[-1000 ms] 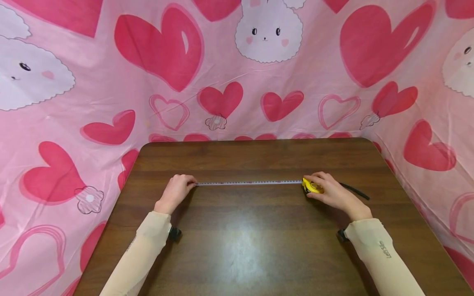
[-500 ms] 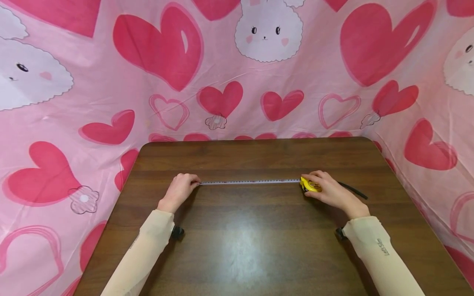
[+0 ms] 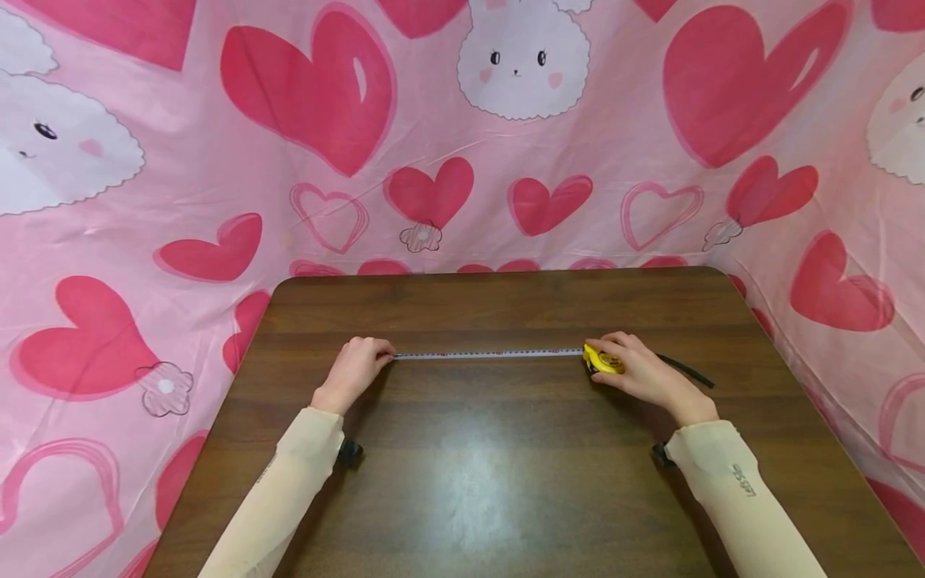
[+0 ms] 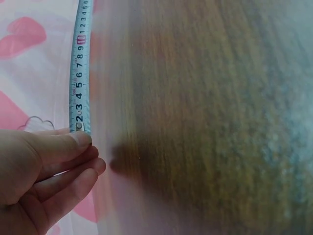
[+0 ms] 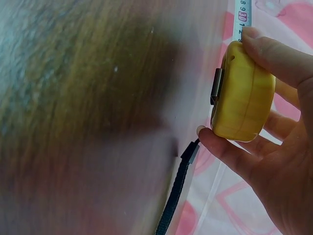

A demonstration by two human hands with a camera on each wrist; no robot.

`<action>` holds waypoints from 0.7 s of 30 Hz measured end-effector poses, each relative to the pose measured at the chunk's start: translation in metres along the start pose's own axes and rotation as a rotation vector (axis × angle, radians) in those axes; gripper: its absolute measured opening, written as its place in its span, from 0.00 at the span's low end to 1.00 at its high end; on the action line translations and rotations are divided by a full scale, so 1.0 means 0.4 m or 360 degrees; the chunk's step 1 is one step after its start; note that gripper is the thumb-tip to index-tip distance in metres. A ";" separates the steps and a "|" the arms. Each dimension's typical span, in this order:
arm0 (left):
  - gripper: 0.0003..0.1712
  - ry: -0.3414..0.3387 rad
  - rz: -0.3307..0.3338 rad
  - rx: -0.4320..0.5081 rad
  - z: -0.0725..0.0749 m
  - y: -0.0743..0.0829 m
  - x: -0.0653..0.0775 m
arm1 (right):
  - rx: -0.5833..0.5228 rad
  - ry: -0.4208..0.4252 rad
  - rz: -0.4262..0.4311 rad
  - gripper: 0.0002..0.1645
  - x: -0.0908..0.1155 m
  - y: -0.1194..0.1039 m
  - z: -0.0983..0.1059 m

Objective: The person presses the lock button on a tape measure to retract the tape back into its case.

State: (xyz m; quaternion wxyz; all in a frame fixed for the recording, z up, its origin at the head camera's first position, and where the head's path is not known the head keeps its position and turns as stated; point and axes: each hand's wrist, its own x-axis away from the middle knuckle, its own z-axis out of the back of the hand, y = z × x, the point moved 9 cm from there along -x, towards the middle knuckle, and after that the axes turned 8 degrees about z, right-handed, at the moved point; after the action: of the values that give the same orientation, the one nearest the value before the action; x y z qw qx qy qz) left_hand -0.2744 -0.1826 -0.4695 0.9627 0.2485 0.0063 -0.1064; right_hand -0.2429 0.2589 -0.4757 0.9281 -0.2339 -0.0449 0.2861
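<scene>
A yellow tape measure (image 3: 604, 360) is held in my right hand (image 3: 645, 378), with thumb and fingers around its case in the right wrist view. Its white blade (image 3: 487, 354) stretches leftward above the table to my left hand (image 3: 355, 372). There the thumb and forefinger pinch the blade's end, hiding the tip. In the left wrist view the printed blade (image 4: 79, 73) shows low numbers close to the thumb. Numbers around 30 appear on the blade (image 5: 242, 17) where it leaves the case. A black wrist strap (image 5: 177, 188) hangs from the case.
Both hands are over a brown wood-grain table (image 3: 462, 466) with rounded far corners. Pink cloth (image 3: 433, 120) printed with hearts and rabbits stands behind the table and along its sides. A small black device (image 3: 350, 452) sits at the left cuff.
My hands have come closer together, the left moving right and the right slightly left. The stretch of blade between them is shorter. Both grips are kept.
</scene>
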 end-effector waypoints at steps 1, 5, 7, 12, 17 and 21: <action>0.06 0.0002 0.0001 0.0000 0.000 0.000 0.000 | 0.0000 0.0000 0.0003 0.39 -0.001 0.000 -0.001; 0.06 0.0015 -0.0010 -0.0007 0.001 0.005 0.000 | 0.0001 0.0005 0.0012 0.39 -0.003 -0.001 -0.005; 0.06 0.0014 -0.0011 -0.0004 0.001 0.007 -0.001 | -0.0003 0.0002 0.0008 0.39 -0.004 -0.001 -0.007; 0.06 -0.0004 0.0000 0.0009 -0.004 0.010 -0.003 | -0.0006 -0.0004 0.0000 0.39 -0.008 -0.001 -0.010; 0.07 -0.0012 0.0001 0.0013 -0.009 0.014 -0.007 | 0.0012 0.0007 0.0028 0.38 -0.010 -0.008 -0.010; 0.07 -0.0020 0.0006 0.0012 -0.015 0.018 -0.009 | 0.0008 0.0000 0.0038 0.38 -0.010 -0.010 -0.012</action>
State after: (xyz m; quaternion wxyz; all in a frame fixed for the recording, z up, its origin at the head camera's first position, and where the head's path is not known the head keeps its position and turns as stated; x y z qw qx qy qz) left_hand -0.2761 -0.1728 -0.4709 0.9621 0.2513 -0.0005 -0.1061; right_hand -0.2431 0.2518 -0.4778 0.9252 -0.2322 -0.0413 0.2971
